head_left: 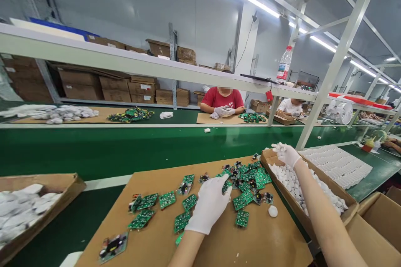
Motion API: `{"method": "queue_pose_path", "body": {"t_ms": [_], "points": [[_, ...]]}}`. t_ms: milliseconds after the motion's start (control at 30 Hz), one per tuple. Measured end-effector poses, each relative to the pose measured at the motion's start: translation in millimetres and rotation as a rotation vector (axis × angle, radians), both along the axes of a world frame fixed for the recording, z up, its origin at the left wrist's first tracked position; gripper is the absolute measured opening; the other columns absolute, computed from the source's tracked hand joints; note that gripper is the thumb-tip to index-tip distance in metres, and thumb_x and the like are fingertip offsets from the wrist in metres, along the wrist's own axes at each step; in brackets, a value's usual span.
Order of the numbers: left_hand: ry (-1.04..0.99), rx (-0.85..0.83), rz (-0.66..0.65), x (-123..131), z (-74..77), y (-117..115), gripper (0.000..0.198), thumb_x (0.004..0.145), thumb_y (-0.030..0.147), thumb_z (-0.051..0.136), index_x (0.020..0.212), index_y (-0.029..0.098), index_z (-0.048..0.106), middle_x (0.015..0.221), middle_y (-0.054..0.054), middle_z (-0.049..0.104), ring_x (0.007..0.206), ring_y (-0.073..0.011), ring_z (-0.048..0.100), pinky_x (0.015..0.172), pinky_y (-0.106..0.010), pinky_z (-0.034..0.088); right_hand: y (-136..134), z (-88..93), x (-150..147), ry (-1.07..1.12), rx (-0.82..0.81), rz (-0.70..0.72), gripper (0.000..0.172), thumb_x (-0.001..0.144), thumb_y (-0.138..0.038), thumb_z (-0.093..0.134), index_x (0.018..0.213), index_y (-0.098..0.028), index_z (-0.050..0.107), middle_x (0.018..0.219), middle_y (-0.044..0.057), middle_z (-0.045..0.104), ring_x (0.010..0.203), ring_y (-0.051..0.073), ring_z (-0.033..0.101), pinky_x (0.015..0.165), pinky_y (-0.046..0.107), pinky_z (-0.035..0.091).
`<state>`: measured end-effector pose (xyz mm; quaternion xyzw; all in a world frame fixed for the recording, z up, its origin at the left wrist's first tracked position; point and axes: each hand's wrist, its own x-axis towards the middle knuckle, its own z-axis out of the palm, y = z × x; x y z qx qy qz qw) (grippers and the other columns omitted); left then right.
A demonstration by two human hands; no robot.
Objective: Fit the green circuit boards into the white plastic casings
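Note:
My left hand (pixel 210 204), in a white glove, rests on a brown cardboard sheet (pixel 275 242) among several green circuit boards (pixel 241 200); its fingertips are closed on the edge of one green circuit board (pixel 227 185). My right hand (pixel 285 153), also gloved, reaches over the far end of a cardboard box (pixel 351 210) filled with small white plastic parts (pixel 328 198), its fingers curled round some of those white parts. One loose white part (pixel 272 211) lies on the sheet beside the boards.
A green conveyor belt (pixel 125 150) runs across in front. Another box of white parts (pixel 28 208) sits at left. Rows of white parts (pixel 338 162) lie right of the box. Across the belt two persons (pixel 223 99) work at boards. A water bottle (pixel 283 65) stands on the shelf.

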<state>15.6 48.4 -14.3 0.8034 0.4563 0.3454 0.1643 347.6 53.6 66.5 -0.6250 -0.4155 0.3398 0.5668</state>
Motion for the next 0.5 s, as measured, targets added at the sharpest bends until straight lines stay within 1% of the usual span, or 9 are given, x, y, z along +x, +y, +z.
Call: {"method": "queue_pose_path", "body": {"t_ms": [67, 100, 133, 167, 267, 300, 367, 433, 500], "points": [[-0.166, -0.122, -0.011, 0.7, 1.4, 0.3, 0.042, 0.080, 0.023, 0.058, 0.119, 0.012, 0.068, 0.122, -0.017, 0.069, 0.122, -0.0341, 0.056, 0.111, -0.048, 0.032, 4.5, -0.1, -13.9, 0.132, 0.010, 0.073, 0.031, 0.095, -0.036, 0.058, 0.118, -0.015, 0.059, 0.115, 0.008, 0.063, 0.096, 0.020, 0.065, 0.081, 0.039, 0.056], [-0.250, -0.191, -0.015, 0.6, 1.9, 0.8, 0.041, 0.079, 0.023, 0.059, 0.117, 0.012, 0.069, 0.123, -0.017, 0.068, 0.123, -0.0341, 0.055, 0.112, -0.048, 0.031, 8.6, -3.2, -24.6, 0.208, 0.015, 0.112, 0.030, 0.095, -0.036, 0.057, 0.115, -0.015, 0.060, 0.112, 0.008, 0.064, 0.094, 0.019, 0.065, 0.080, 0.038, 0.056], [-0.321, -0.256, -0.018, 0.0, 2.3, 1.4, 0.041, 0.078, 0.024, 0.061, 0.116, 0.013, 0.070, 0.123, -0.017, 0.069, 0.122, -0.0335, 0.056, 0.112, -0.047, 0.032, 13.4, -8.4, -37.4, 0.278, 0.023, 0.150, 0.028, 0.095, -0.037, 0.056, 0.112, -0.014, 0.061, 0.110, 0.007, 0.065, 0.093, 0.019, 0.066, 0.079, 0.037, 0.056], [-0.375, -0.313, -0.022, -1.1, 2.7, 2.2, 0.041, 0.078, 0.026, 0.061, 0.116, 0.013, 0.070, 0.121, -0.016, 0.070, 0.117, -0.0322, 0.060, 0.110, -0.046, 0.035, 18.4, -15.4, -51.7, 0.345, 0.033, 0.186, 0.026, 0.096, -0.036, 0.055, 0.109, -0.014, 0.062, 0.108, 0.007, 0.066, 0.093, 0.018, 0.066, 0.078, 0.035, 0.056], [-0.488, -0.427, -0.035, -7.3, 3.8, 5.5, 0.041, 0.080, 0.034, 0.061, 0.115, 0.014, 0.070, 0.108, -0.013, 0.075, 0.093, -0.0256, 0.071, 0.095, -0.038, 0.051, 30.1, -41.5, -97.0, 0.517, 0.046, 0.299, 0.015, 0.095, -0.029, 0.055, 0.096, -0.017, 0.064, 0.098, 0.004, 0.069, 0.088, 0.014, 0.067, 0.072, 0.026, 0.054], [-0.536, -0.454, -0.036, -10.0, 4.4, 6.7, 0.040, 0.081, 0.035, 0.061, 0.114, 0.014, 0.071, 0.107, -0.012, 0.076, 0.090, -0.0238, 0.072, 0.090, -0.035, 0.054, 31.6, -50.1, -110.2, 0.562, 0.044, 0.339, 0.012, 0.093, -0.028, 0.058, 0.094, -0.018, 0.065, 0.096, 0.004, 0.070, 0.083, 0.012, 0.066, 0.067, 0.023, 0.053], [-0.635, -0.485, -0.024, -14.9, 5.6, 9.1, 0.035, 0.082, 0.034, 0.059, 0.108, 0.014, 0.073, 0.108, -0.012, 0.076, 0.093, -0.0216, 0.072, 0.083, -0.029, 0.056, 30.5, -64.3, -130.5, 0.634, 0.038, 0.419, 0.010, 0.087, -0.027, 0.064, 0.091, -0.018, 0.067, 0.091, 0.004, 0.071, 0.070, 0.010, 0.063, 0.055, 0.018, 0.047], [-0.725, -0.505, -0.001, -17.8, 6.0, 11.5, 0.036, 0.086, 0.036, 0.052, 0.094, 0.012, 0.077, 0.099, -0.013, 0.077, 0.090, -0.0209, 0.072, 0.075, -0.026, 0.057, 24.8, -72.8, -141.3, 0.686, 0.028, 0.493, 0.015, 0.084, -0.030, 0.066, 0.093, -0.018, 0.068, 0.088, 0.004, 0.070, 0.062, 0.009, 0.058, 0.050, 0.017, 0.043], [-0.802, -0.530, 0.026, -17.8, 4.6, 13.9, 0.039, 0.090, 0.033, 0.045, 0.083, 0.012, 0.077, 0.088, -0.015, 0.077, 0.083, -0.0209, 0.073, 0.068, -0.026, 0.057, 16.4, -75.4, -144.5, 0.717, -0.001, 0.572, 0.024, 0.081, -0.034, 0.067, 0.100, -0.017, 0.070, 0.088, 0.005, 0.070, 0.065, 0.010, 0.059, 0.054, 0.019, 0.045]]}}
